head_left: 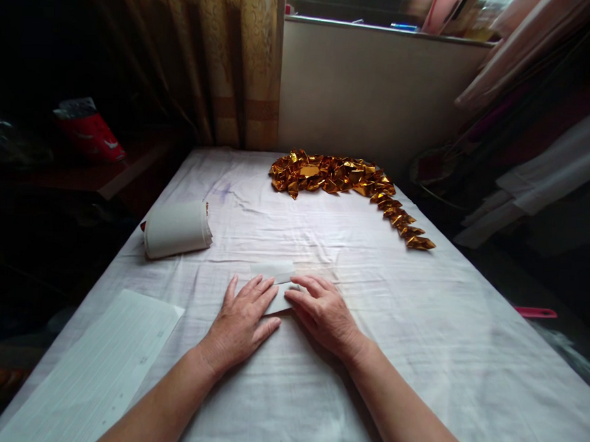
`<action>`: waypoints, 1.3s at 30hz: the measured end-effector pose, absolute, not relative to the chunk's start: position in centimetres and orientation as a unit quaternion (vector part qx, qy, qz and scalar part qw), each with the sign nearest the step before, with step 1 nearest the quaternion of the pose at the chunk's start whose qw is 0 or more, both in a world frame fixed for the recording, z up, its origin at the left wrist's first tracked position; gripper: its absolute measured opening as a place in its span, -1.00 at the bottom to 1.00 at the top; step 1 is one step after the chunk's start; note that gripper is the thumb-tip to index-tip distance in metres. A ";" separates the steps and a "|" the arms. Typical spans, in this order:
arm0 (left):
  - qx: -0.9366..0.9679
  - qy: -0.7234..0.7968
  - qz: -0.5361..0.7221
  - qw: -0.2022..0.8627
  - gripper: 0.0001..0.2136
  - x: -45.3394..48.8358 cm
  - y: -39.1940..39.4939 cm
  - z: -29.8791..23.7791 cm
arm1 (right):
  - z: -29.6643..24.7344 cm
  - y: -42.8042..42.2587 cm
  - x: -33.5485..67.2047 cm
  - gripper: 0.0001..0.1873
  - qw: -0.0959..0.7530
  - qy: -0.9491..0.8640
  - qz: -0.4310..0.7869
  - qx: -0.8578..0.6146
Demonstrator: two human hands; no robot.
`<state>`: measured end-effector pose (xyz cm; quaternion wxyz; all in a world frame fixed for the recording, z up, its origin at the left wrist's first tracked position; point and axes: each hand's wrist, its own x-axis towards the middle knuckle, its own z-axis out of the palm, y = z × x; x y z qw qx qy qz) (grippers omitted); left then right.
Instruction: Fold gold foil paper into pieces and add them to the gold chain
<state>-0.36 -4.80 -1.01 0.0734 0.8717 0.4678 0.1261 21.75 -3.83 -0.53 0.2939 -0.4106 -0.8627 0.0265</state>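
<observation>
A small pale paper piece (pixel 278 300) lies folded on the white cloth, with a lighter part (pixel 273 269) showing beyond the fingertips. My left hand (pixel 242 320) rests flat on its left side, fingers spread and thumb apart. My right hand (pixel 323 313) has its fingers bent together at the paper's right edge; its thumb is hidden beneath. Left of my hands stands a curled stack of pale sheets (pixel 177 230), with a bit of gold showing at its edges. Farther back lies a chain of folded shiny gold paper pieces (pixel 336 174), its tail running down to the right.
A long lined white sheet (pixel 93 375) lies at the table's left front. The white cloth (pixel 417 343) covers the table and is slightly wrinkled. A curtain (pixel 233 62) and a wall stand behind. A red packet (pixel 91 130) sits on a side surface; clothes hang at right.
</observation>
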 end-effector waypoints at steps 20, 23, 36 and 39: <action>0.816 0.496 0.254 0.156 -0.80 -1.3 -3.4 0.8 | -0.4 -2.1 21.6 -0.82 0.281 -0.843 0.102 -0.446; 0.802 0.504 0.297 0.122 -0.80 -1.1 -3.0 0.2 | -0.3 -1.0 21.3 -0.84 0.288 -0.829 0.120 -0.464; 0.846 0.495 0.198 -0.001 -0.70 0.0 -4.6 0.3 | -1.0 -0.3 20.2 -0.86 0.320 -0.794 0.105 -0.506; 0.857 0.482 0.180 -0.014 -0.63 0.6 -5.1 0.3 | -1.1 -0.1 20.2 -0.87 0.313 -0.794 0.110 -0.510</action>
